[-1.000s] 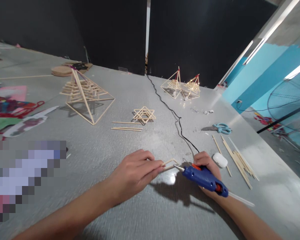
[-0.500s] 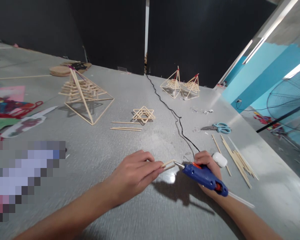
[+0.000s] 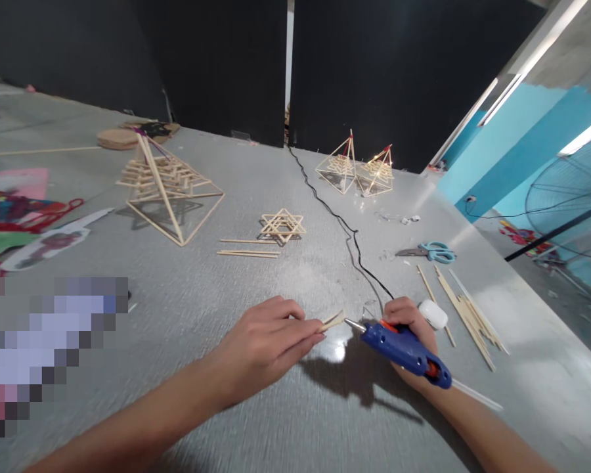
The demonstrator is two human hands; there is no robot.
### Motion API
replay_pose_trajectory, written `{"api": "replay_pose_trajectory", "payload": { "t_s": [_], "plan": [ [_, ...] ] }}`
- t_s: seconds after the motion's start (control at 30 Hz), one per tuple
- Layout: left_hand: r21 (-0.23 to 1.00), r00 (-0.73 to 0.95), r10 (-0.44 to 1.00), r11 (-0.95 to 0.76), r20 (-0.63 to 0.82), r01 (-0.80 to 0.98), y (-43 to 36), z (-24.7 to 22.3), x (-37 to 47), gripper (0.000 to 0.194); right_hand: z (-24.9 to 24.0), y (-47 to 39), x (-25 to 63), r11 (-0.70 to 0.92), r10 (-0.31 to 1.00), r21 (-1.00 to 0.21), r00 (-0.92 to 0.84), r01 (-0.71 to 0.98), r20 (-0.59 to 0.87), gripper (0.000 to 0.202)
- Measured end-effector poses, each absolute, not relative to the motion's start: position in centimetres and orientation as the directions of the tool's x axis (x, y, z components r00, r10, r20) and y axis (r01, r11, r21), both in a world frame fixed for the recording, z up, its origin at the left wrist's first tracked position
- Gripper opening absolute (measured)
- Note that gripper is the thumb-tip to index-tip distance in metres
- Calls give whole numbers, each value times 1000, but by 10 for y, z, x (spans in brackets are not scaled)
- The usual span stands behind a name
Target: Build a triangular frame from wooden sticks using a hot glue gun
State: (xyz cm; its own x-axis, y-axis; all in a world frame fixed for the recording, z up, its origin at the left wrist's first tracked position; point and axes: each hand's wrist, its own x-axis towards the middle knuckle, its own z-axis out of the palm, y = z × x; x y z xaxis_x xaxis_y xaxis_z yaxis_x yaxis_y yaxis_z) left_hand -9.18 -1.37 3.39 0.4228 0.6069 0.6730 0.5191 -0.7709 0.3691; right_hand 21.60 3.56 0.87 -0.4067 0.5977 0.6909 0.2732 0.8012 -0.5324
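Observation:
Between the fingertips of my left hand (image 3: 276,338) is a pair of thin wooden sticks (image 3: 333,320), their ends pointing right. My right hand (image 3: 408,322) is closed around a blue hot glue gun (image 3: 398,348) with an orange trigger. The metal nozzle (image 3: 354,324) sits very close to the stick ends; whether it touches them I cannot tell. A clear glue stick (image 3: 477,395) juts from the gun's rear. Beyond my left hand lie a star-shaped stick frame (image 3: 283,225) and several loose sticks (image 3: 249,253).
A large stick pyramid (image 3: 170,190) stands at left, with two smaller pyramids (image 3: 342,172) at the back. Scissors (image 3: 428,252), a white case (image 3: 433,315) and more sticks (image 3: 467,315) lie at right. A black cord (image 3: 325,206) crosses the table. Coloured cutouts (image 3: 44,246) lie far left.
The stick ends in my left fingers have turned slightly and now look closer together. The glue gun has shifted a little to the right. Small lights now glow on the back-right pyramids.

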Motion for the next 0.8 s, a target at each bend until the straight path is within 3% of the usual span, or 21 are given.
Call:
{"api": "replay_pose_trajectory", "payload": {
  "t_s": [0.8],
  "plan": [
    [366,417,602,-773,681,519,-14,33,-93,20,0,35,220,776,630,-574,-365,261,686,14]
  ]
}}
